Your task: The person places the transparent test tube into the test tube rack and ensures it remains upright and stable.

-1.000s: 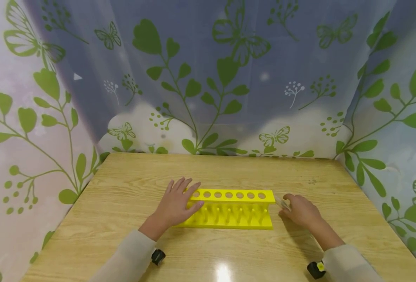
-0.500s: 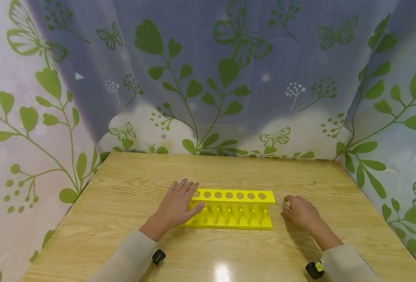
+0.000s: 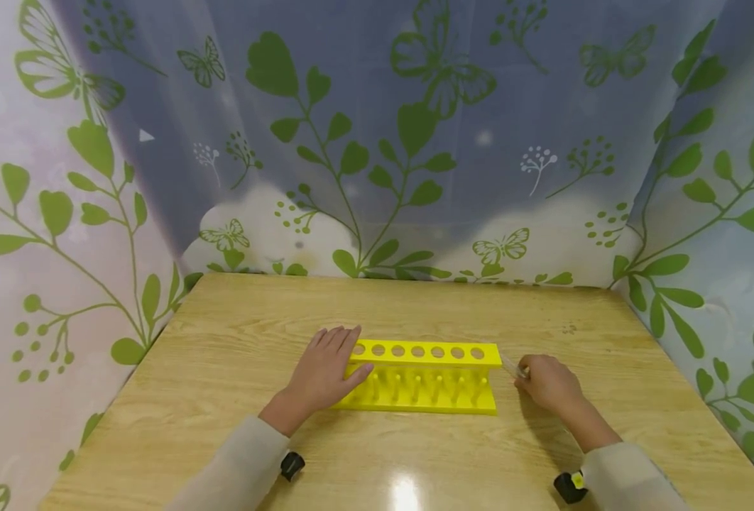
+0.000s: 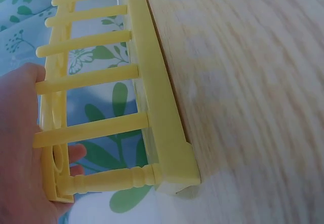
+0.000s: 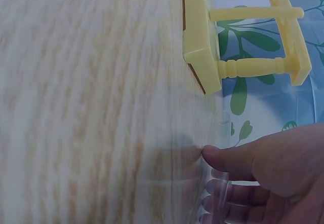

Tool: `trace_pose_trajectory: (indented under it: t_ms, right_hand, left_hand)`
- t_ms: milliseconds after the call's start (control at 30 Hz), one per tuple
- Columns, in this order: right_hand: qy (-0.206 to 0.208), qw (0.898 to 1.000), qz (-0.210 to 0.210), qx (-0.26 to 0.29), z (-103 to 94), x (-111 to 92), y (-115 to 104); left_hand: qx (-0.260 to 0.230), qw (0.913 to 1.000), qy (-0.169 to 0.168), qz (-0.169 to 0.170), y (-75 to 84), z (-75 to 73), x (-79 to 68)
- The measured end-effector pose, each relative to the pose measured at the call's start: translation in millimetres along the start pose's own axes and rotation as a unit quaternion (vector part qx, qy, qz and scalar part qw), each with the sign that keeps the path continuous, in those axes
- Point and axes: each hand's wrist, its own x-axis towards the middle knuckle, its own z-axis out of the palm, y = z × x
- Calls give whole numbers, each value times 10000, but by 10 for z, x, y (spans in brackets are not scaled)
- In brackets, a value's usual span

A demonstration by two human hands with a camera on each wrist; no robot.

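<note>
A yellow test tube rack (image 3: 428, 360) stands on the table, with a row of round holes along its top and pegs below. My left hand (image 3: 322, 372) grips its left end; in the left wrist view the thumb (image 4: 34, 74) lies on the near side and fingertips (image 4: 76, 153) show beyond the top bar. Just off the rack's right end, my right hand (image 3: 549, 383) holds a clear test tube (image 3: 510, 363) between thumb and fingers. The right wrist view shows the see-through tube (image 5: 218, 193) low beside the table surface, its outline faint.
The wood-grain table (image 3: 275, 305) runs back to a hanging cloth (image 3: 364, 156) printed with leaves and butterflies, and similar cloth (image 3: 64, 284) lines both sides. A black wrist device (image 3: 292, 465) sits under the left sleeve, another (image 3: 570, 487) under the right.
The spread fingers of my left hand have come closer together on the rack. My right fingers have curled in more around the tube. Rack and tube have barely shifted.
</note>
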Motion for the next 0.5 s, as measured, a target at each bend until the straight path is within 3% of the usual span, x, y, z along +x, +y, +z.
trace_pose_trajectory:
  t_ms: [267,500]
  right_hand:
    - [138,9998,34,107,-4,-13,-5]
    - [565,9979,-32,311,-49,-33,-25]
  left_hand:
    - [62,9999,94,24,-6,22,13]
    - [47,9998,201,19,-4,43,8]
